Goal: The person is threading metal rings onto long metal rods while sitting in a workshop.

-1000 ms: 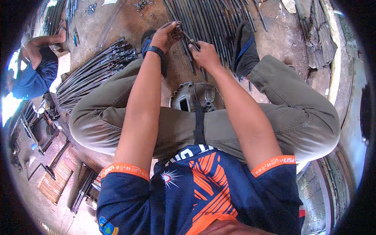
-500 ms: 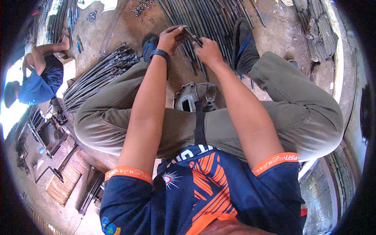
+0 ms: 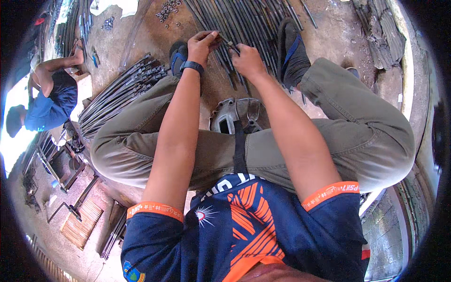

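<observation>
Out over the rods on the floor, my left hand (image 3: 202,48) is closed, thumb and fingers pinched together near the tip of a dark metal rod (image 3: 230,44). What those fingers hold is too small to make out. My right hand (image 3: 248,62) wraps round the rod, whose short end shows between the two hands. Beneath them a large spread of long dark rods (image 3: 235,21) lies on the ground between my feet. By my left foot is a heap of rods with blocky ends (image 3: 129,82).
A welding mask (image 3: 230,117) with a dark strap rests before my lap. Loose nuts (image 3: 167,10) lie at the far side, pliers (image 3: 95,58) farther left. Another person (image 3: 51,101) sits at the left. Bundled thin sticks (image 3: 82,223) and a metal frame lie lower left; weathered planks (image 3: 383,37) stand far right.
My hands keep close together at nearly the same spot. The rod's end shows less beside my left fingertips than before. The view has shifted slightly.
</observation>
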Demonstrator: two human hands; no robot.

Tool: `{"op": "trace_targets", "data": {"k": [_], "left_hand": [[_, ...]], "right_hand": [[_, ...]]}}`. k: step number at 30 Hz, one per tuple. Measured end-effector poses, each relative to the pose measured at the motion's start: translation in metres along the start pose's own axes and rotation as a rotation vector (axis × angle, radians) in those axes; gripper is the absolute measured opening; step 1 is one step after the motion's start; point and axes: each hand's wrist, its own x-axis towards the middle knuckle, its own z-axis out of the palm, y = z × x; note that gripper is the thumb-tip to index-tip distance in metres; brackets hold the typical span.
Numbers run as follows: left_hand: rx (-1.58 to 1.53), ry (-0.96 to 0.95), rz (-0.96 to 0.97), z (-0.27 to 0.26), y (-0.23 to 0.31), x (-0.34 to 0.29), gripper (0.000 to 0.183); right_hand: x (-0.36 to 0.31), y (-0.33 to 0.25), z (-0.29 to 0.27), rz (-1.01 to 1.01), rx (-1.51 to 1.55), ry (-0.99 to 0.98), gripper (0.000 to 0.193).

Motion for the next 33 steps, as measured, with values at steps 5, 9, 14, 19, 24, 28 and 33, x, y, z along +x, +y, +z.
{"op": "trace_targets", "data": {"k": [5,9,14,19,24,28,33], "left_hand": [[0.026,-0.023,-0.001,-0.002,0.008,-0.002,0.020],[0.182,0.006,0.039,0.001,0.012,-0.005,0.019],[0.092,-0.037,0.071,0.000,0.009,-0.002,0.019],[0.155,-0.036,0.061,0.003,0.010,0.000,0.019],[0.212,-0.033,0.102,-0.001,0.003,0.005,0.024],[0.269,0.004,0.099,0.009,-0.001,0.005,0.027],[0.241,0.228,0.088,-0.029,-0.022,0.030,0.024]], "right_hand": [[0.000,-0.002,0.001,0.024,-0.015,-0.054,0.027],[-0.002,-0.005,-0.002,0.024,-0.015,-0.072,0.027],[-0.001,-0.003,0.000,0.016,-0.029,-0.071,0.026],[-0.004,-0.006,-0.004,0.017,-0.053,-0.066,0.025],[-0.007,-0.011,-0.001,0.036,-0.165,-0.048,0.022],[-0.005,-0.005,-0.001,0.037,-0.159,-0.056,0.021],[-0.005,-0.007,-0.001,0.106,-0.130,-0.093,0.022]]}}
